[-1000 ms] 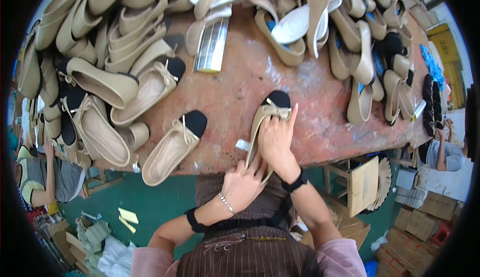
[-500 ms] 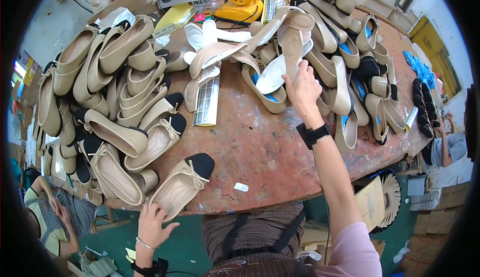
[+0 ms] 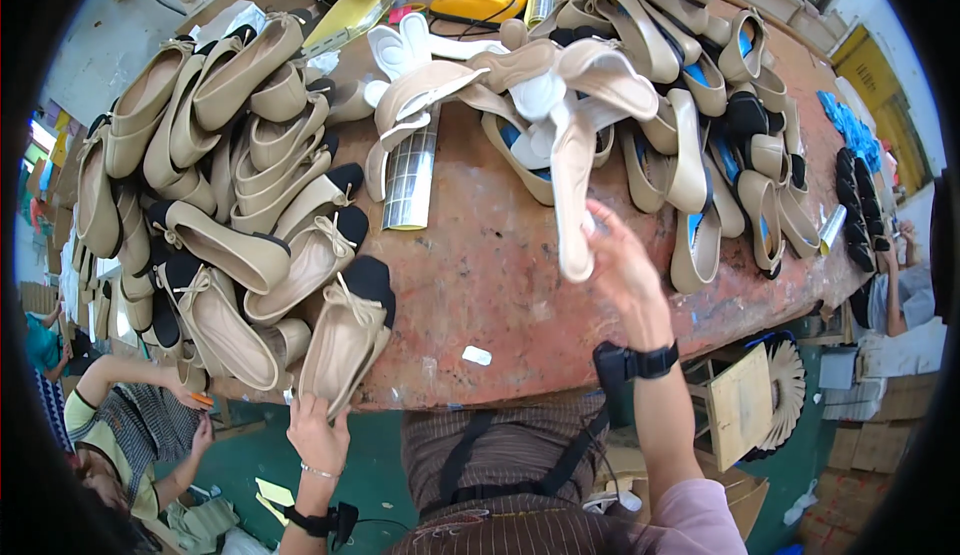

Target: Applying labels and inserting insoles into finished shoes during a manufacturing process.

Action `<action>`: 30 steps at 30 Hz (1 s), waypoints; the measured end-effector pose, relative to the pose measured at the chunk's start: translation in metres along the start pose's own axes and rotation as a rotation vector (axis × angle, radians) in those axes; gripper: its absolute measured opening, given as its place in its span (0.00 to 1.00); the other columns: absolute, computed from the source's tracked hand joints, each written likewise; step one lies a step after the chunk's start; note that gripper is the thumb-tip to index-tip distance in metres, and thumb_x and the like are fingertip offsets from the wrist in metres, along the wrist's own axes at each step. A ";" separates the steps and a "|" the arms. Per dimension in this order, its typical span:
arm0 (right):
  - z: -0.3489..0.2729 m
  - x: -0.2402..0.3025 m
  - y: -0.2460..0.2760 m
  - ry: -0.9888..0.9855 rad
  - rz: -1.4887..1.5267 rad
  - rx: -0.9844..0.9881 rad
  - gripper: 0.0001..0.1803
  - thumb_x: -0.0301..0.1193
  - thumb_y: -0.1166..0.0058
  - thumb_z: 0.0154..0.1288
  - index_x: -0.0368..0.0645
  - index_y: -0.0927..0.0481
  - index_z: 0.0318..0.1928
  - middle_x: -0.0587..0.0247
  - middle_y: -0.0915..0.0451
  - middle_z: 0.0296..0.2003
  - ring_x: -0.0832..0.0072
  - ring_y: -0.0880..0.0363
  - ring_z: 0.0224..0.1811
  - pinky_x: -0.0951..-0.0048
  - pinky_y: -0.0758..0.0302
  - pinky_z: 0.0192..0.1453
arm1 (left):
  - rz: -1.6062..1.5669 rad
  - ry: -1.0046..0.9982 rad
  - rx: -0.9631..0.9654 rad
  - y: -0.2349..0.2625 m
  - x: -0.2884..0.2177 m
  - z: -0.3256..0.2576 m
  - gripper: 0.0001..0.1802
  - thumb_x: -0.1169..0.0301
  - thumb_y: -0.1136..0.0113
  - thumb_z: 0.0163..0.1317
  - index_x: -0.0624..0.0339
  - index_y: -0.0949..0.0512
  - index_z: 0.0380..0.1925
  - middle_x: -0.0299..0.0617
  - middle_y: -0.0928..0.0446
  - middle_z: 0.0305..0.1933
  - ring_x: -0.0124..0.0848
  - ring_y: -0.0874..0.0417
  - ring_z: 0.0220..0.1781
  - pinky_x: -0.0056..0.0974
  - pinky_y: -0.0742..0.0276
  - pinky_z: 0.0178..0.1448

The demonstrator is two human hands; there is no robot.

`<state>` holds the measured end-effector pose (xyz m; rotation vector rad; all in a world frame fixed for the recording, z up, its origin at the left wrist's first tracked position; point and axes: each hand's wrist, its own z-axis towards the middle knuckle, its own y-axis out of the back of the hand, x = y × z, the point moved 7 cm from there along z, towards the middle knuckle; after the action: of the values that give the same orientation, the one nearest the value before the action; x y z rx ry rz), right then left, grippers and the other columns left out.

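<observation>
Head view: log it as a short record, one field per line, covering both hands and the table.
Left hand: fingers at the heel end of a beige flat shoe with black toe and bow
Right hand: beside the near end of a beige insole; firmness of grip unclear
Table: reddish, worn
Table left: heaped shoes
Table right: more shoes, some blue inside
Table middle: silver roll, small white label
Far edge: yellow machine

Your left hand (image 3: pixel 318 442) holds a shoe (image 3: pixel 342 340) at the table's near edge (image 3: pixel 500 394); your right hand (image 3: pixel 625 267) seemingly pinches an insole (image 3: pixel 571 190).
</observation>
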<state>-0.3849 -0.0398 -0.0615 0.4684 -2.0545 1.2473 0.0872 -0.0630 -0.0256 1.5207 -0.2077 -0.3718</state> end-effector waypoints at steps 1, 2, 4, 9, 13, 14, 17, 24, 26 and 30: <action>-0.012 -0.017 -0.010 -0.055 0.059 0.051 0.27 0.22 0.44 0.70 0.39 0.36 0.67 0.61 0.19 0.50 0.71 0.17 0.48 0.70 0.18 0.53 | 0.010 0.006 0.006 -0.005 -0.001 0.003 0.18 0.66 0.24 0.45 0.62 0.22 0.32 0.50 0.27 0.34 0.52 0.26 0.45 0.54 0.25 0.51; -0.023 -0.032 -0.019 -0.094 0.094 0.077 0.28 0.22 0.44 0.70 0.39 0.37 0.68 0.60 0.19 0.51 0.71 0.17 0.50 0.69 0.18 0.54 | 0.049 -0.041 -0.080 0.000 -0.009 0.011 0.18 0.66 0.24 0.47 0.62 0.22 0.33 0.50 0.27 0.36 0.53 0.25 0.47 0.54 0.27 0.55; -0.048 -0.051 -0.035 -0.153 0.164 0.101 0.30 0.19 0.45 0.69 0.40 0.38 0.69 0.56 0.20 0.54 0.71 0.17 0.53 0.68 0.18 0.58 | 0.058 -0.116 -0.252 0.025 -0.045 0.032 0.19 0.67 0.26 0.50 0.63 0.21 0.39 0.51 0.25 0.41 0.54 0.25 0.53 0.54 0.31 0.64; -0.099 -0.089 -0.055 -0.297 0.206 0.207 0.30 0.18 0.45 0.68 0.43 0.38 0.68 0.59 0.17 0.52 0.71 0.18 0.54 0.67 0.18 0.58 | -1.075 -0.006 0.161 0.028 -0.145 0.080 0.27 0.60 0.38 0.69 0.66 0.28 0.61 0.49 0.25 0.61 0.39 0.21 0.59 0.43 0.26 0.62; -0.125 -0.113 -0.065 -0.332 0.058 0.224 0.31 0.16 0.44 0.67 0.41 0.38 0.67 0.59 0.19 0.54 0.75 0.19 0.54 0.70 0.20 0.58 | -1.661 0.120 0.570 -0.041 -0.209 0.131 0.33 0.44 0.53 0.75 0.65 0.26 0.59 0.41 0.20 0.50 0.27 0.20 0.47 0.30 0.24 0.49; -0.129 -0.118 -0.062 -0.318 0.031 0.227 0.31 0.16 0.43 0.67 0.41 0.37 0.67 0.58 0.19 0.54 0.74 0.19 0.55 0.70 0.21 0.58 | -1.639 0.184 0.592 -0.036 -0.216 0.137 0.30 0.45 0.51 0.74 0.63 0.22 0.54 0.37 0.19 0.43 0.24 0.20 0.40 0.29 0.24 0.43; -0.132 -0.114 -0.054 -0.304 0.014 0.210 0.31 0.16 0.44 0.67 0.40 0.37 0.68 0.56 0.19 0.54 0.75 0.19 0.54 0.71 0.21 0.58 | -1.647 0.286 0.698 -0.058 -0.218 0.152 0.35 0.41 0.54 0.73 0.65 0.22 0.54 0.44 0.16 0.45 0.31 0.14 0.44 0.36 0.18 0.45; -0.122 -0.100 -0.047 -0.592 0.680 0.390 0.37 0.11 0.53 0.67 0.38 0.45 0.75 0.51 0.23 0.54 0.77 0.23 0.38 0.84 0.23 0.26 | -2.047 0.142 0.813 -0.044 -0.225 0.166 0.41 0.42 0.78 0.77 0.68 0.40 0.70 0.56 0.25 0.64 0.51 0.19 0.60 0.52 0.23 0.67; -0.118 -0.092 -0.052 -0.669 0.705 0.301 0.42 0.09 0.52 0.63 0.39 0.47 0.76 0.50 0.25 0.53 0.82 0.35 0.24 0.86 0.30 0.18 | -2.045 0.182 0.794 -0.036 -0.227 0.170 0.40 0.43 0.78 0.77 0.67 0.40 0.70 0.55 0.25 0.63 0.50 0.19 0.60 0.52 0.23 0.67; -0.114 -0.069 -0.048 -0.591 0.640 0.409 0.42 0.11 0.51 0.63 0.39 0.49 0.77 0.47 0.23 0.51 0.84 0.36 0.21 0.87 0.30 0.15 | -1.945 0.205 0.680 -0.035 -0.216 0.185 0.35 0.46 0.66 0.78 0.65 0.35 0.68 0.48 0.23 0.62 0.41 0.18 0.59 0.45 0.20 0.64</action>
<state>-0.2653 0.0348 -0.0440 0.4040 -2.5549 2.1356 -0.1836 -0.1572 -0.0309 1.9547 1.5859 -1.7463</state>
